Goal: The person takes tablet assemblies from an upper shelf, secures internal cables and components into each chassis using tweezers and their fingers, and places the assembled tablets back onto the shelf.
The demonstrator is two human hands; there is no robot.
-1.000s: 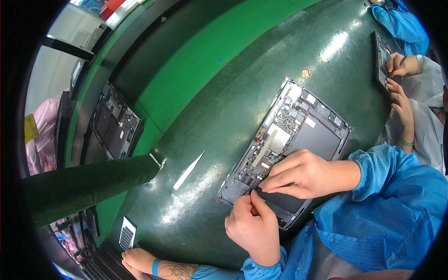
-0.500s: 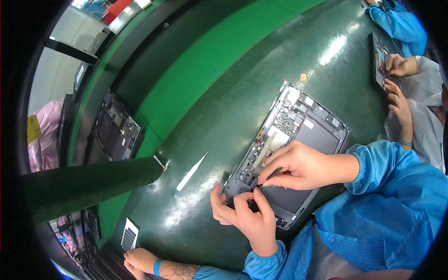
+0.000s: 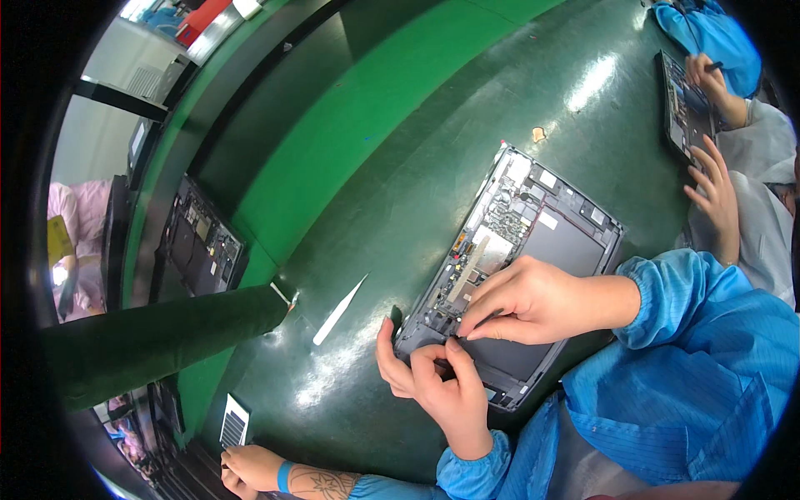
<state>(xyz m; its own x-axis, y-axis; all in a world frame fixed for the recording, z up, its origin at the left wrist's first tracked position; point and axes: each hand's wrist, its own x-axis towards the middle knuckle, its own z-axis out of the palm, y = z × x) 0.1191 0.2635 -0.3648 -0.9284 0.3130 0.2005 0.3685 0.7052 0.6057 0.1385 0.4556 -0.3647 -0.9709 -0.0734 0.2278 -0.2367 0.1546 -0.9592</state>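
Note:
An opened laptop base (image 3: 573, 240) lies at a slant before me, its circuit board (image 3: 500, 223) and dark inner panels exposed. My right hand (image 3: 546, 302) reaches over it, thumb and fingers pinching a slim dark tool whose kind is mostly hidden. Just below those fingertips my left hand (image 3: 446, 385) works at the laptop's near left part. Its thumb and index finger are pressed together; whatever is between them is too small to tell. To the left, a white pointed tool (image 3: 335, 318) rests on the green tabletop.
A dark green padded bar (image 3: 167, 342) juts in from the left. Beyond it another opened laptop (image 3: 200, 242) stands by the green strip (image 3: 333, 158). Another person's hand (image 3: 254, 468) is near a white gridded sheet (image 3: 234, 421). At right a co-worker handles a laptop (image 3: 685, 104).
My hands have barely shifted, still meeting at the same spot on the laptop. The co-worker's hands at right have moved apart, the upper one lifting. The far laptop at left sits slightly further left.

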